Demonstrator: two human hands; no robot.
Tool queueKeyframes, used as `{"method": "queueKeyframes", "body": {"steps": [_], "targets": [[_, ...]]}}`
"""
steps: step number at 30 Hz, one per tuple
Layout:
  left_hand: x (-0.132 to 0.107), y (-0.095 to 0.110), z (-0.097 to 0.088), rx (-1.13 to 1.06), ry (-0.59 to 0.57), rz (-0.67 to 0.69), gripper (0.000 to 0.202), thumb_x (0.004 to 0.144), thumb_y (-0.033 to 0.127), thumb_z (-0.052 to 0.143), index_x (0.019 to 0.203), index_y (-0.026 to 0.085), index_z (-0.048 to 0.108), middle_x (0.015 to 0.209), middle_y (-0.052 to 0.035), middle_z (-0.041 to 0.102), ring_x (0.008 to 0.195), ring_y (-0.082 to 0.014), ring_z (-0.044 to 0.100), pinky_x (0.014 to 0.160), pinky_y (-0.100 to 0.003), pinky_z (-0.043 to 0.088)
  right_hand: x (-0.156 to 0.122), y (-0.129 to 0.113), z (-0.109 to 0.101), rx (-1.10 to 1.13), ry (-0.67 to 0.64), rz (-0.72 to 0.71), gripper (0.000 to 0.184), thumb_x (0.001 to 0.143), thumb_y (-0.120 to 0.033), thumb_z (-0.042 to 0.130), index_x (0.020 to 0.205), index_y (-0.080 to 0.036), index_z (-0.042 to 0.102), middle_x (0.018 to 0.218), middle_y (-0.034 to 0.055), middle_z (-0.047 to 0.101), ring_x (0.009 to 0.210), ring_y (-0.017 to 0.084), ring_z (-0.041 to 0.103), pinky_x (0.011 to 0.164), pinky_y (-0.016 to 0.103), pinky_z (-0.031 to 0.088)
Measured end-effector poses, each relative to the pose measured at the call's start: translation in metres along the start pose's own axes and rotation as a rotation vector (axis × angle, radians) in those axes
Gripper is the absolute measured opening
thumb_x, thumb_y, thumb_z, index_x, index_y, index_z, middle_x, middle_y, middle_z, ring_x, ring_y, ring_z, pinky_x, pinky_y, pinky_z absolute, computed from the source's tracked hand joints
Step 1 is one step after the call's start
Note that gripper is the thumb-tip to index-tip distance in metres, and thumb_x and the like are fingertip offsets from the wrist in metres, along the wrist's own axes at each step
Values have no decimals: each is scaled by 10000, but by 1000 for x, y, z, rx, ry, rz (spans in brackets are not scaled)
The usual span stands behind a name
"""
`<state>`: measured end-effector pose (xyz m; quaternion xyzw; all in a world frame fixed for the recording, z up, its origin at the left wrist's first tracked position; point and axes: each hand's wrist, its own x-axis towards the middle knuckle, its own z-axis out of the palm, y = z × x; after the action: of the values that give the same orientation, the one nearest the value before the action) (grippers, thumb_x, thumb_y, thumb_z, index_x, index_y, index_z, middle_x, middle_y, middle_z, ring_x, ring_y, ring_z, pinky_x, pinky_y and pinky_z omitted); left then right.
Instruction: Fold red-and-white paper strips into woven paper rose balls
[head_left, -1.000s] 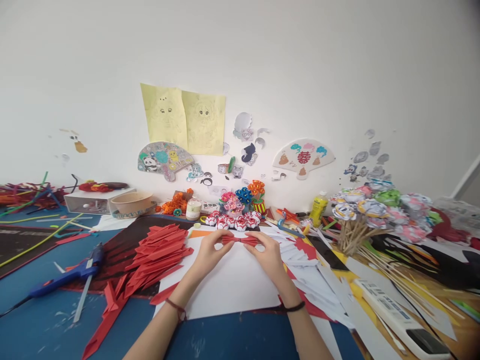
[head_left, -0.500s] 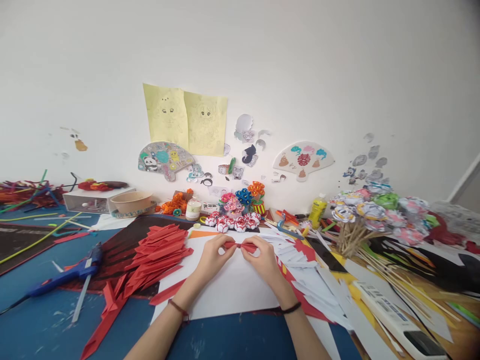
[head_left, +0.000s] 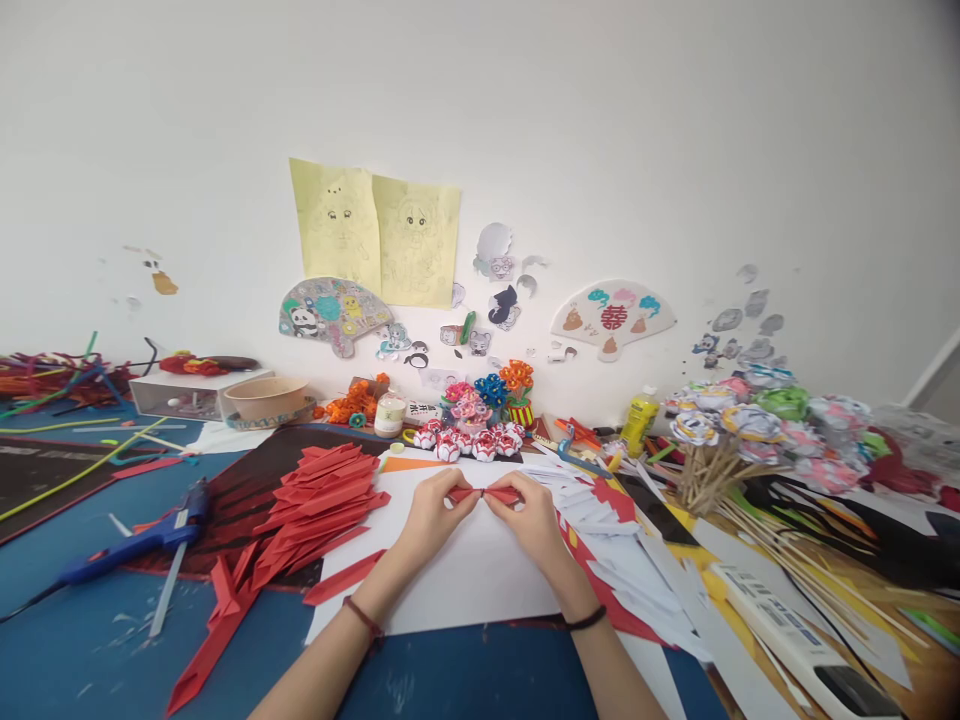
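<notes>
Both of my hands meet over a white paper sheet [head_left: 472,580], pinching a small folded red paper piece [head_left: 501,495]. My left hand [head_left: 433,515] grips its left end between thumb and fingers. At its right end, my right hand [head_left: 529,512] pinches in the same way. The piece narrows at the middle, where the thumbs come close. To the left lies a pile of folded red paper strips [head_left: 322,500], and one red strip [head_left: 345,578] lies beside my left forearm. White folded paper strips [head_left: 607,530] are spread to the right of my right hand.
A blue glue gun [head_left: 142,545] lies at the left. Red-and-white paper flowers [head_left: 469,443] stand behind my hands. A bunch of paper flowers on sticks [head_left: 739,430], a yellow bottle [head_left: 637,422] and a white power strip [head_left: 795,630] are on the right.
The whole view has shifted slightly. Both hands keep their pinch on the red paper piece, with hardly any visible movement.
</notes>
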<state>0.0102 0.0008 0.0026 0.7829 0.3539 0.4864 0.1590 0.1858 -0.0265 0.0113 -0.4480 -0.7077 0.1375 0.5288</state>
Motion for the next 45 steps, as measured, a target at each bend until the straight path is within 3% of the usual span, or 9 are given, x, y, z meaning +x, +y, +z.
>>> {"method": "queueKeyframes", "body": {"steps": [7, 14, 23, 29, 33, 39, 45], "targets": [[1, 2, -3, -12, -17, 4, 184, 868, 272, 567, 714, 170, 570, 680, 11, 586, 638, -121, 523, 611, -218, 394, 2, -1, -2, 21, 0, -64, 70, 797, -173, 643, 821, -180, 709, 827, 54, 689, 770, 198, 647, 687, 286, 507], [3, 7, -4, -28, 6, -18, 156, 856, 246, 573, 722, 169, 596, 694, 7, 606, 655, -127, 546, 624, -222, 405, 2, 1, 0, 41, 12, -21, 89, 807, -203, 644, 808, -183, 731, 816, 62, 697, 747, 203, 655, 648, 290, 515], [4, -3, 1, -118, -13, -73, 211, 822, 284, 620, 667, 161, 545, 690, -5, 602, 653, -133, 543, 624, -229, 432, 1, 3, 1, 81, 16, -29, 54, 783, -194, 673, 800, -188, 724, 805, 50, 690, 767, 204, 655, 697, 304, 523], [6, 0, -8, -106, -89, 18, 105, 860, 266, 583, 843, 172, 627, 805, -31, 654, 740, -152, 589, 681, -249, 457, 3, 6, -1, 67, 31, -57, 77, 807, -195, 652, 855, -189, 713, 873, 61, 691, 821, 207, 656, 739, 311, 535], [5, 3, -13, -70, -112, 62, 106, 871, 268, 580, 909, 186, 634, 839, -37, 664, 766, -163, 598, 713, -271, 461, 2, 5, -2, -58, -15, -125, 144, 792, -177, 682, 925, -219, 718, 912, 56, 692, 882, 226, 633, 810, 353, 516], [3, 3, -14, -83, -136, 65, 123, 869, 295, 600, 884, 183, 649, 821, -33, 673, 752, -162, 605, 699, -264, 467, 0, 2, -2, -114, -51, -199, 101, 824, -231, 686, 909, -253, 736, 870, 49, 712, 880, 242, 617, 784, 371, 512], [5, 2, -18, -129, -125, 83, 119, 855, 281, 627, 846, 170, 669, 825, -36, 683, 766, -157, 614, 720, -266, 476, -1, -2, -3, -64, -34, -231, 116, 835, -183, 656, 889, -244, 738, 855, 37, 733, 836, 223, 636, 760, 348, 512]]}}
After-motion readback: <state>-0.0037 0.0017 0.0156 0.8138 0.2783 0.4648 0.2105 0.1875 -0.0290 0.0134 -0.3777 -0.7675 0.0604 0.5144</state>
